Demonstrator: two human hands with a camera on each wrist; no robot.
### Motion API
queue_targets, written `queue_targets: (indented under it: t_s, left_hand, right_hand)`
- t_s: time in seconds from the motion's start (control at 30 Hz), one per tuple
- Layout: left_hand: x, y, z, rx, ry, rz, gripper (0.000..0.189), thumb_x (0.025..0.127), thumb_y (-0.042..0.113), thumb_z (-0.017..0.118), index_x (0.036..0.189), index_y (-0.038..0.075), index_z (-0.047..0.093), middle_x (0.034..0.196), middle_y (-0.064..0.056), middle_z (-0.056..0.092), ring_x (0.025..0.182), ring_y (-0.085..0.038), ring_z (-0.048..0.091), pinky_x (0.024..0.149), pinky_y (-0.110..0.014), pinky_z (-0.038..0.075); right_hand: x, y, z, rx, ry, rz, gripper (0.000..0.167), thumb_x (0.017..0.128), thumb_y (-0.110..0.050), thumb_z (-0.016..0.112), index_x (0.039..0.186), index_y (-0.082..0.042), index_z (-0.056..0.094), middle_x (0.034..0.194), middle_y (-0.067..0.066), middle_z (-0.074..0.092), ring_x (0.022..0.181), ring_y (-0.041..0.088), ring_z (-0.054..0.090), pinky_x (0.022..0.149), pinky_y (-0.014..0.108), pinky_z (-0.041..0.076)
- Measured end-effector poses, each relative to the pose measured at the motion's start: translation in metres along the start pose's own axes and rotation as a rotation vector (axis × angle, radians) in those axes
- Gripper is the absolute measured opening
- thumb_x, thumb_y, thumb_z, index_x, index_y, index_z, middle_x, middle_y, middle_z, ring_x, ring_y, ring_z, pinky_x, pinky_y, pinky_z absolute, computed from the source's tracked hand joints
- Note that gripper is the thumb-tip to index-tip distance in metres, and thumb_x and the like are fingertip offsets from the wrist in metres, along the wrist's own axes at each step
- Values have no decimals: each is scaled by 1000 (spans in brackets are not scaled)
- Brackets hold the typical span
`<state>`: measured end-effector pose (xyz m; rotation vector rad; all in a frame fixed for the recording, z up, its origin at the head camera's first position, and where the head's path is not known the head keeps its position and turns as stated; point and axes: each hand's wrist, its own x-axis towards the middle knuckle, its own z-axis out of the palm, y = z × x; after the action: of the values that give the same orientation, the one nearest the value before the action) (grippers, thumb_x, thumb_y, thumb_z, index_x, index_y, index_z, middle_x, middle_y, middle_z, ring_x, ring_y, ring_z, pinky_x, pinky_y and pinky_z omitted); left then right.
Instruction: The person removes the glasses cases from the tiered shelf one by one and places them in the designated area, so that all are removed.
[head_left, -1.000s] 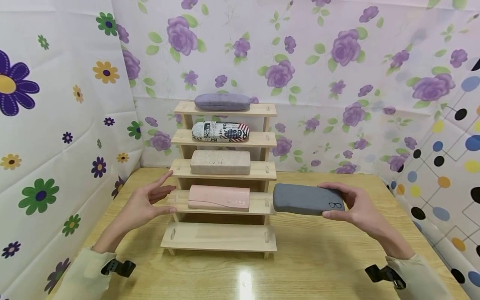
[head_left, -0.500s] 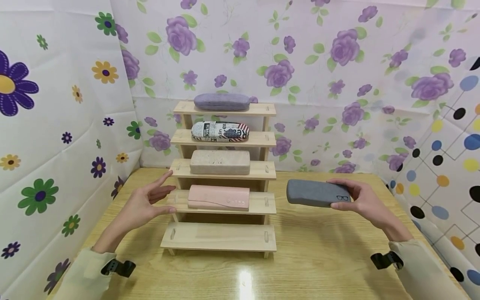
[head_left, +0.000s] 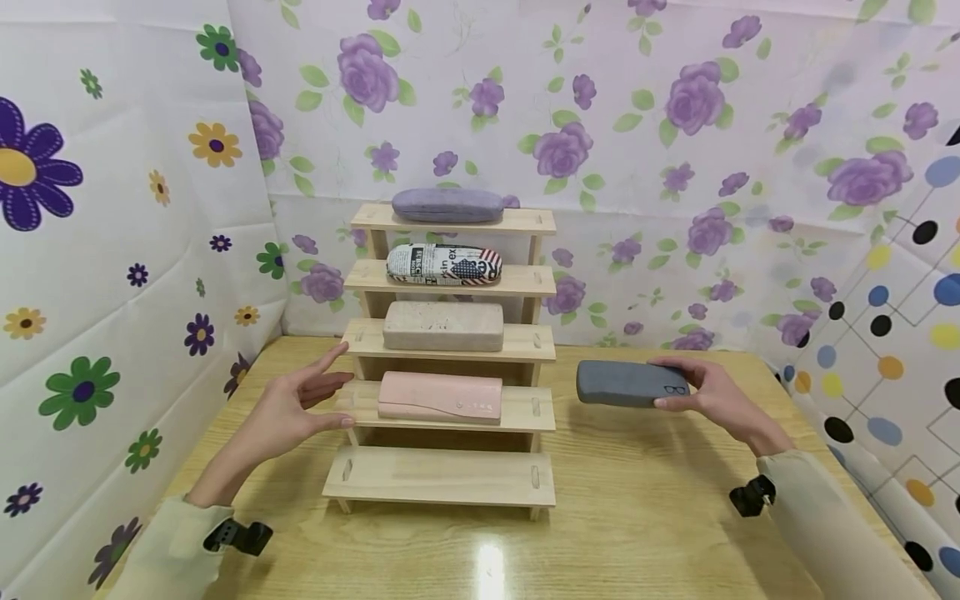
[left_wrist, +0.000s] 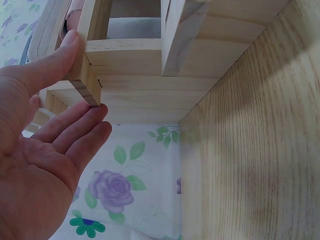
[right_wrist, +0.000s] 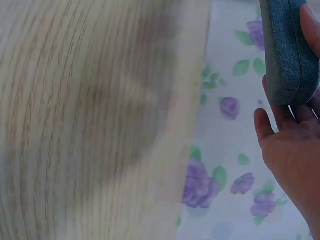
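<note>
In the head view my right hand (head_left: 720, 400) grips a blue-grey glasses case (head_left: 626, 383) by its right end, thumb in front and fingers behind. The case is held level to the right of a tiered wooden shelf (head_left: 438, 475), apart from it. The right wrist view shows the fabric-covered case (right_wrist: 290, 55) between thumb and fingers. My left hand (head_left: 288, 408) is at the shelf's left side, fingers loosely extended. Its thumb and fingertips touch the end of one step in the left wrist view, and nothing is lifted by it.
Each upper step bears one case: a purple one (head_left: 447, 205) on top, then a newsprint-patterned one (head_left: 444, 264), a beige one (head_left: 442, 326) and a pink one (head_left: 440, 397). The lowest step is bare. Flowered cloth (head_left: 600, 275) walls the wooden table (head_left: 645, 517).
My right hand has moved the blue-grey glasses case rightward, away from the shelf, and slightly farther back over the table. My left hand has kept its place at the shelf.
</note>
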<state>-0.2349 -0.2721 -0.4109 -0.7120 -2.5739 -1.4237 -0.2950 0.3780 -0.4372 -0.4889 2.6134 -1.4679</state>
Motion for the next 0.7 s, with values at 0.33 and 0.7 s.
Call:
queue_targets:
  t_s: [0.33,0.7]
  left_hand:
    - [1,-1,2,10,6,4,105,82,7,92,167,24,33,139,-21,65,127,-36,64,104,-41,53]
    - [1,0,2,19,13,-1,105,81,7,92,167,22,34,138,-22,65,127,-37,64,103,-34,54]
  right_hand:
    - [18,28,3,59,-33,18,68,93,-19,85,152,-5,54,147,20,54,119,21,61,92,27,57]
    - [26,38,-2,46,-36,92,74,93,-23,84,155,-4,50,152,21,50,127,29,55,94,28,56]
